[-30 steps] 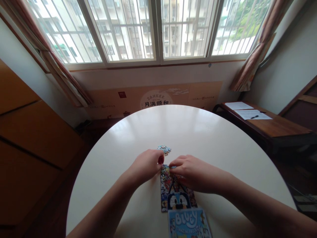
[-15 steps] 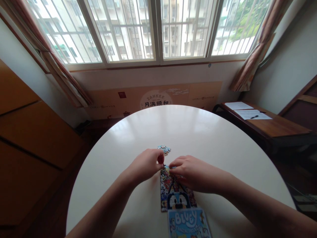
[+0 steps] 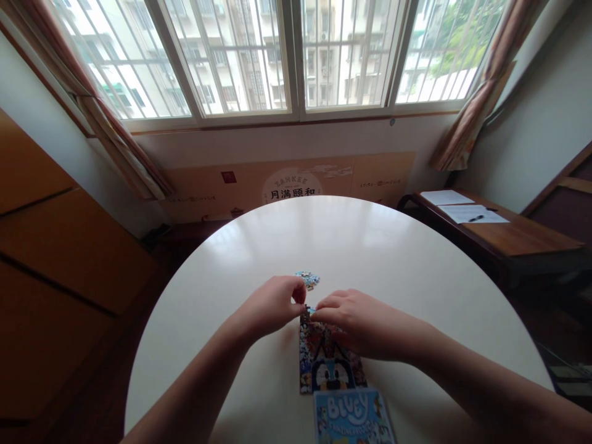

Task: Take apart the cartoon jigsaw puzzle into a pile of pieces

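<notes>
A partly covered jigsaw puzzle (image 3: 306, 357) lies on the white round table (image 3: 222, 259), its colourful picture crowded with small figures and a large blue dog face. At its far left corner, my left hand (image 3: 275, 302) is closed in a pinch; anything between the fingertips is too small to make out. My right hand (image 3: 354, 320) reaches over the puzzle from the right, fingers stretched out across its far part, the thumb hidden. Just beyond both hands is a small pile of loose jigsaw pieces (image 3: 309, 280). Against the near edge lies a blue Bluey box or card (image 3: 351, 416).
A wooden side table (image 3: 531, 237) with papers (image 3: 472, 214) and a pen stands at the right. Behind the round table are a printed cardboard panel (image 3: 222, 191) and a barred window. Wooden cabinet doors (image 3: 55, 277) stand at the left.
My right fingertips have shifted slightly left over the far part of the puzzle. My left hand stays nearly in place at the corner.
</notes>
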{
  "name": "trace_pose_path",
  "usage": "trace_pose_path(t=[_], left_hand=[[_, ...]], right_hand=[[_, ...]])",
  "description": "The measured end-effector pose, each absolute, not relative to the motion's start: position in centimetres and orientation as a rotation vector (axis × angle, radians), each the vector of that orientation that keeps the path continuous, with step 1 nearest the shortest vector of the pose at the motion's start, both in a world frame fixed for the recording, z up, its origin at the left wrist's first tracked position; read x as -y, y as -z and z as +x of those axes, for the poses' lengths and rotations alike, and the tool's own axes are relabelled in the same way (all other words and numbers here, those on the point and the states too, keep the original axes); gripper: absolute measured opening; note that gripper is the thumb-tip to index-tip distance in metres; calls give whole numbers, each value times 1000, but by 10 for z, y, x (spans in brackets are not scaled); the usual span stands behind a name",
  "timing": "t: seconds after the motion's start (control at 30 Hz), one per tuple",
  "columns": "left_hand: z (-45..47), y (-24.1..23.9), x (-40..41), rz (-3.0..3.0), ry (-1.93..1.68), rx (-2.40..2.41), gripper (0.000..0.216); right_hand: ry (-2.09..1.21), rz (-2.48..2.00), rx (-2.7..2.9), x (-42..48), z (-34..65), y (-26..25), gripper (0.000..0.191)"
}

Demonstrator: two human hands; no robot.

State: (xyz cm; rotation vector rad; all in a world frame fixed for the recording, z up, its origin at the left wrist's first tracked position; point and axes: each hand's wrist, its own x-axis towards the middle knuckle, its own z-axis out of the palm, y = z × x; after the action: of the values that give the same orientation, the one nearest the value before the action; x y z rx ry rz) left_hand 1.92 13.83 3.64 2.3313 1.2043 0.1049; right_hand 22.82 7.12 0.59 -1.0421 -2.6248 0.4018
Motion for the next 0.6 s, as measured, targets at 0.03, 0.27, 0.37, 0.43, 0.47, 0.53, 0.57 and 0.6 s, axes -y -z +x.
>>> trace_pose_path(t=[0.03,0.27,0.37,0.43,0.47,0.53,0.57,0.6], left_hand=[[19,-36,-139,2329,-109,-1207,4],[18,-34,-138,2345,-142,-1199,4],[18,-33,-140,2343,-176,-1213,6],[17,-30,-145,2321,-227,-1267,7],[16,-28,-148,2309,-266,-1311,7],[13,-23,-156,2289,-355,-1408,7],[12,-20,-160,2281,-394,-1444,7],[10,-17,-164,2271,-419,-1464,8]], right_hand=[[-387,-1045,2631,-71,228,-5,34],[-323,-1079,2661,-68,223,-1,40],[-336,-1088,2662,-67,223,-1,42],[-346,-1091,2667,-67,223,-3,43],[-351,-1093,2671,-67,223,-3,44],[-360,-1097,2676,-67,223,-5,44],[-364,-1098,2680,-67,223,-6,44],[-369,-1098,2682,-68,223,-7,44]])
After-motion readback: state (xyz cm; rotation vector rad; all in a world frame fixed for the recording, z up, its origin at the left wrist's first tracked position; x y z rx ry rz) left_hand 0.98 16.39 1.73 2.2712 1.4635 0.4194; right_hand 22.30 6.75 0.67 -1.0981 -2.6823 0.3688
